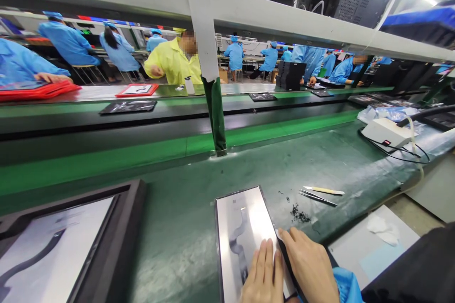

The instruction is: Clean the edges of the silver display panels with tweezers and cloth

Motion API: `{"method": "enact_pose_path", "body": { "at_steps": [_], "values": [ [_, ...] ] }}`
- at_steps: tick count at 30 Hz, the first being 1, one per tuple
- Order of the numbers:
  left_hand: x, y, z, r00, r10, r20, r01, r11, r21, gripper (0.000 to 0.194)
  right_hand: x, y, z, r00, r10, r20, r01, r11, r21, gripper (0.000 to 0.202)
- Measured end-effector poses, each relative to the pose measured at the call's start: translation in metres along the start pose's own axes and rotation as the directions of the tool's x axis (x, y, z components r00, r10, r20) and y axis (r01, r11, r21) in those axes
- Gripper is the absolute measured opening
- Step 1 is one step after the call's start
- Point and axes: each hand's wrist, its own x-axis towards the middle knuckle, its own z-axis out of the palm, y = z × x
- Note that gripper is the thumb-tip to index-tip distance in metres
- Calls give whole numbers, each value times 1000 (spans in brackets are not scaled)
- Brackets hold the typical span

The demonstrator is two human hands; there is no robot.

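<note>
A flat panel (227, 227) with a shiny silver face and a thin dark border lies on the green bench top; a dark ribbon cable (239, 241) runs along its face. My left hand (263, 270) rests flat on the panel's lower right part, its fingers stretched out. At the panel's right edge is my right hand (309, 262), fingers bent, thumb side against the edge; a bit of white shows at its fingertips, too small to name. Tweezers (317, 197), a yellow-handled tool (324, 190) and a pile of small black bits (300, 214) lie beyond my right hand.
At the left, a black foam tray (137, 203) holds another silver panel (76, 241). A green post (216, 118) rises from the bench's back edge, before a conveyor (170, 123) carrying dark flat parts. A white device (387, 133) with cables stands right. People work across the line.
</note>
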Motion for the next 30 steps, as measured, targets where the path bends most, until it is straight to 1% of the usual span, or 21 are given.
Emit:
{"method": "enact_pose_path", "body": {
  "at_steps": [1, 3, 8, 9, 12, 13, 18, 24, 26, 27, 29, 30],
  "values": [
    [1, 0, 1, 1000, 3, -14, -3, 1000, 3, 68, 1, 0, 0, 1000, 1, -7, -1, 1000, 1, 38],
    [4, -1, -1, 999, 32, 1, -32, 999, 12, 67, 1, 1, 0, 1000, -1, -16, 1, 1000, 5, 40],
    [7, -8, -10, 988, 105, 115, -110, 993, 35, 60, 3, 1, -3, 1000, -7, 3, 7, 1000, 0, 39],
    [6, -8, -10, 988, 103, 118, -107, 994, 26, 61, 3, 1, -3, 1000, -2, 5, 2, 1000, -6, 38],
    [3, -8, -8, 995, 73, 72, -74, 997, 1, 64, 4, 0, -3, 1000, 1, 7, -1, 1000, -14, 39],
    [2, -8, -8, 995, 70, 71, -70, 998, 1, 64, 4, -1, -3, 1000, -5, 10, 5, 1000, -14, 40],
    [5, -9, -13, 977, 115, 178, -121, 992, 23, 61, 5, -1, -3, 1000, -2, 28, 3, 999, -37, 36],
    [8, -12, -17, 976, 125, 177, -132, 991, 29, 62, 6, -1, -6, 999, -2, 42, 2, 1000, -1, 34],
    [9, -14, -17, 976, 139, 168, -146, 989, 31, 64, 8, 2, -6, 998, 11, 65, -13, 999, 39, 31],
    [10, -15, -16, 970, 170, 175, -178, 984, 30, 65, 10, 5, -6, 997, 22, 73, -29, 996, 84, 27],
    [10, -15, -15, 957, 222, 185, -232, 972, 30, 68, 12, 14, -5, 996, 66, 63, -78, 971, 228, 20],
    [10, -15, -14, 959, 222, 174, -231, 972, 36, 70, 13, 19, -4, 994, 95, 49, -105, 943, 315, 19]
  ]
}}
